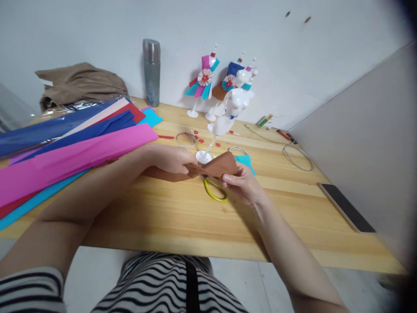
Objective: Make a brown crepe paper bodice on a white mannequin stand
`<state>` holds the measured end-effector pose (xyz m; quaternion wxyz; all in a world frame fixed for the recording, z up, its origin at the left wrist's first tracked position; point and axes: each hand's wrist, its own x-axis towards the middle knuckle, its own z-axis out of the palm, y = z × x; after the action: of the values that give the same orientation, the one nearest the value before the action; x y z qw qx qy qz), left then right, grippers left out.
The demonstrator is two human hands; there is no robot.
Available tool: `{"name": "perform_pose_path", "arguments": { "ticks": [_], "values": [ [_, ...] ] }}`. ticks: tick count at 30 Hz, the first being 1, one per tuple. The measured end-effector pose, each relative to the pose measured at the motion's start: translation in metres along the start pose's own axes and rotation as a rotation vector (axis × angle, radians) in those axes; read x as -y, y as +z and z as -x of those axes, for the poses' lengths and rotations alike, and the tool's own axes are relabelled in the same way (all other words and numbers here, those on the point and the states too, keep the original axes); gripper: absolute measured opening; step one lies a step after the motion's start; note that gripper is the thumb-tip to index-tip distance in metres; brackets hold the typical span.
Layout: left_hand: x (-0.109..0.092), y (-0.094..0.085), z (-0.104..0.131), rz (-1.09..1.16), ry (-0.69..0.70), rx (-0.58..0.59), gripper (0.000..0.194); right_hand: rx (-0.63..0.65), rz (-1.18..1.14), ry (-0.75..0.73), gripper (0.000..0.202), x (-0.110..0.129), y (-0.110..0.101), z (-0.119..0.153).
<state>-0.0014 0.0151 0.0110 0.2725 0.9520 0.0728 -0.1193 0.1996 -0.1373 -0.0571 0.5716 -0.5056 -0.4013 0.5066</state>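
A strip of brown crepe paper (221, 164) stretches between both hands, just above the wooden table. My left hand (174, 159) is closed on it near its middle, and the rest trails left under my forearm. At its folded right end, my right hand (243, 181) pinches the paper between thumb and fingers. Beneath the paper lie scissors with a yellow handle (215, 191); their blades are hidden. Just beyond the hands stands a white mini mannequin (224, 124) on a round base. A turquoise paper piece (246, 163) lies beside my right hand.
Long coloured paper sheets (81, 158) cover the table's left side, with a brown cloth (81, 82) behind. A flask (152, 71) and decorated mannequins (204, 78) stand along the wall. Small red flowers (201, 141), a cable (286, 150) and a phone (347, 208) lie about.
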Motion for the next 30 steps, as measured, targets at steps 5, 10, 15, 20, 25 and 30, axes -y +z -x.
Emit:
{"name": "perform_pose_path", "arguments": {
  "ticks": [5, 10, 15, 20, 25, 30],
  "values": [
    [0.013, -0.011, 0.005, 0.067, -0.063, -0.005, 0.033, -0.034, 0.002, 0.027, 0.040, -0.001, -0.007, -0.002],
    [0.020, -0.016, 0.008, 0.231, 0.020, 0.069, 0.019, -0.116, 0.126, -0.171, 0.058, -0.005, -0.018, -0.007],
    [0.032, -0.012, 0.004, 0.263, 0.036, 0.275, 0.024, -0.095, 0.404, -0.295, 0.071, -0.007, -0.020, -0.006],
    [0.017, -0.011, 0.007, -0.002, -0.108, 0.172, 0.022, -0.062, 0.394, -0.153, 0.033, -0.013, -0.018, -0.002],
    [-0.026, -0.001, 0.019, -0.468, -0.253, 0.003, 0.026, -0.140, 0.290, -0.105, 0.028, -0.019, -0.008, -0.002],
    [-0.054, 0.021, 0.030, -0.537, -0.385, -0.218, 0.022, -0.112, 0.191, -0.050, 0.028, -0.017, -0.002, -0.005]
  ]
}}
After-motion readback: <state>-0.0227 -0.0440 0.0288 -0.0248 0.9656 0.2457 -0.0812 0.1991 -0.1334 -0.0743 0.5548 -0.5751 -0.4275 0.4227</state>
